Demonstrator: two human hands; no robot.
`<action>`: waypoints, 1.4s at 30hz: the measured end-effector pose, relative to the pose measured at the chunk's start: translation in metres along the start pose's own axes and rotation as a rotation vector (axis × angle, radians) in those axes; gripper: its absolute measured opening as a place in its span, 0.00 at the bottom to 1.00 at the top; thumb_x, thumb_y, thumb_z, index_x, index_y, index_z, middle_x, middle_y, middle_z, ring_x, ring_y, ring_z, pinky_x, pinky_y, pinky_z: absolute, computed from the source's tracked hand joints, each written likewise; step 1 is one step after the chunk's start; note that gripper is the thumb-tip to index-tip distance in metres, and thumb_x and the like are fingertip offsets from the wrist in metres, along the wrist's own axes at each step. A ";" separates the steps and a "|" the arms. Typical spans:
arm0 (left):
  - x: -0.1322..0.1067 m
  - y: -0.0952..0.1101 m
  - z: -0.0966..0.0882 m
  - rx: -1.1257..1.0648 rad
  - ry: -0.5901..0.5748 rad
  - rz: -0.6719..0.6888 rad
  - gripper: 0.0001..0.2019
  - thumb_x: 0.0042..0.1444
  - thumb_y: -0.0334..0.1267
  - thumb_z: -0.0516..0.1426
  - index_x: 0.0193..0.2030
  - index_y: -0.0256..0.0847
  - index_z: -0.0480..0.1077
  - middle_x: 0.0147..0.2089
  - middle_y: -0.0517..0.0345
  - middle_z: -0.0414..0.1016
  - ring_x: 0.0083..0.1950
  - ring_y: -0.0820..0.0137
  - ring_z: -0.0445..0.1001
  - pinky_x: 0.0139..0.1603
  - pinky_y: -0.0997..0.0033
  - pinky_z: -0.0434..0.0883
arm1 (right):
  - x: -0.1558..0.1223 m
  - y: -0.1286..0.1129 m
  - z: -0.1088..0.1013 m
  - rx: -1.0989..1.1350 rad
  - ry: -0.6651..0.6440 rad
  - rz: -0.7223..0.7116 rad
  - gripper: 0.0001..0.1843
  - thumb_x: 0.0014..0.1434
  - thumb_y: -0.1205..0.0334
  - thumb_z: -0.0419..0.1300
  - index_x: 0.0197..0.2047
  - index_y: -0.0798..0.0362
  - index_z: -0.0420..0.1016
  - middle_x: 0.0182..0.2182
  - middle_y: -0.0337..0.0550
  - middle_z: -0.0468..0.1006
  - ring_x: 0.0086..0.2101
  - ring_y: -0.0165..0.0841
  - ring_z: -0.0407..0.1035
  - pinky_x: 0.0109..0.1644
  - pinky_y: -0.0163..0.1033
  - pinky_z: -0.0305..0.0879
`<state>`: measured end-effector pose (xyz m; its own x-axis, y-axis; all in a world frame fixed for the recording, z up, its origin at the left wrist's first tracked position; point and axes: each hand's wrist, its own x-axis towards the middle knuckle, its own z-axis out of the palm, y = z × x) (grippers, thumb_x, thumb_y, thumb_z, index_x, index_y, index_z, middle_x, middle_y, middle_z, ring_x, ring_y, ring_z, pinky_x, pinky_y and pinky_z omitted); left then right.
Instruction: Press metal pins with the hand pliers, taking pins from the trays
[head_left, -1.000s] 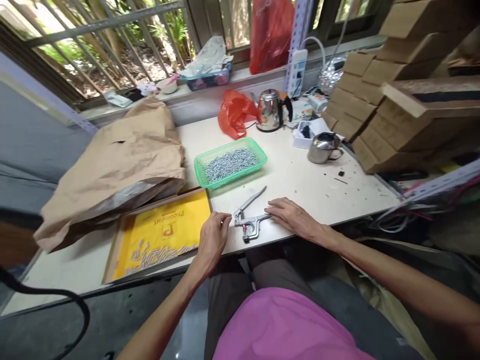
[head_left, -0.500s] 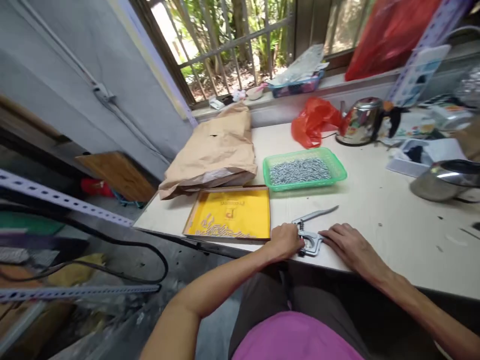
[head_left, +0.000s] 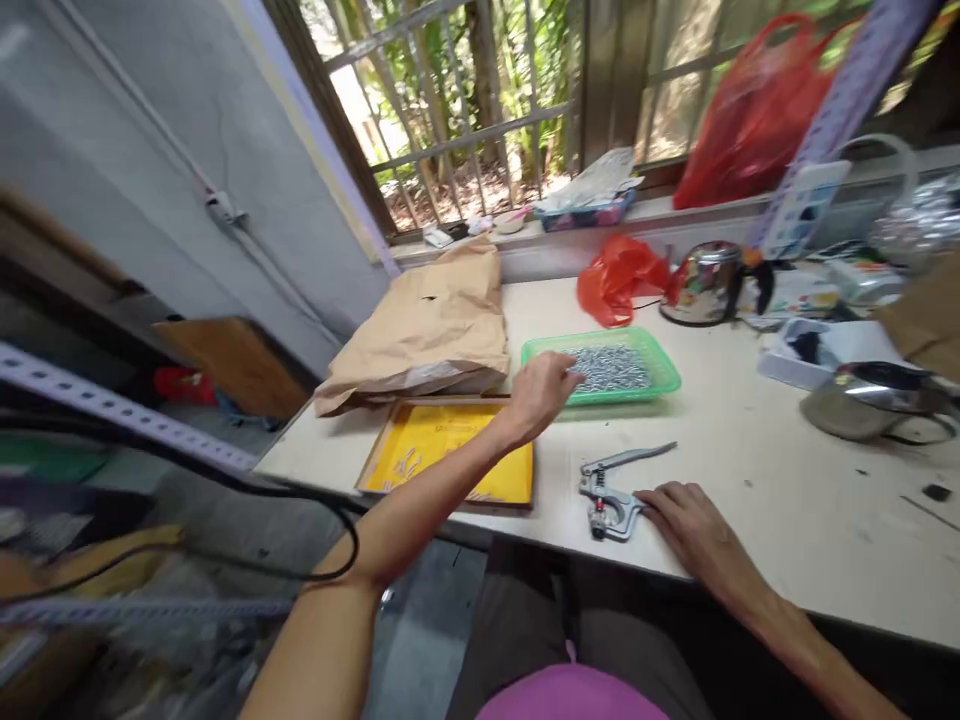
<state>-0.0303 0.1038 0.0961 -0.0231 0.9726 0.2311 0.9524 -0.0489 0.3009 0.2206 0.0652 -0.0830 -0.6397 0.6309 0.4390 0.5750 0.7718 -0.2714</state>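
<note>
The metal hand-press pliers (head_left: 616, 510) lie on the table near its front edge, their long handle angled away from me. My right hand (head_left: 694, 525) rests on the tabletop, thumb and fingers closed at the pliers' right end. My left hand (head_left: 541, 392) is over the left rim of a green plastic basket (head_left: 664, 382), its fingers curled together; whatever is in them is hidden. Many small silvery metal pieces (head_left: 611, 368) fill the basket. Under my left forearm is a shallow yellow-lined tray (head_left: 450, 425) with small pieces scattered along its near side.
A large brown paper bag (head_left: 439, 315) lies behind the tray. Farther back are a red plastic bag (head_left: 619, 280) and a steel kettle (head_left: 705, 285). To the right stand a white box (head_left: 799, 360) and a metal jug (head_left: 862, 405). A dark cable (head_left: 262, 490) hangs at left.
My left hand has left the pliers and moved forward to the green basket's left side. My right hand stays at the pliers. The view has tilted up slightly.
</note>
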 end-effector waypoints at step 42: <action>-0.103 -0.001 0.070 -1.078 -0.428 -0.707 0.20 0.36 0.46 0.69 0.30 0.33 0.72 0.24 0.59 0.72 0.20 0.79 0.66 0.18 0.79 0.61 | 0.017 -0.008 -0.012 -0.135 -0.074 0.144 0.10 0.66 0.60 0.55 0.44 0.51 0.77 0.36 0.46 0.74 0.38 0.38 0.60 0.41 0.41 0.52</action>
<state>-0.0077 0.0193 0.0070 -0.1201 0.8475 -0.5170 0.0625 0.5262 0.8481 0.2112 0.0688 -0.0632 -0.5788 0.7419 0.3384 0.7233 0.6587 -0.2071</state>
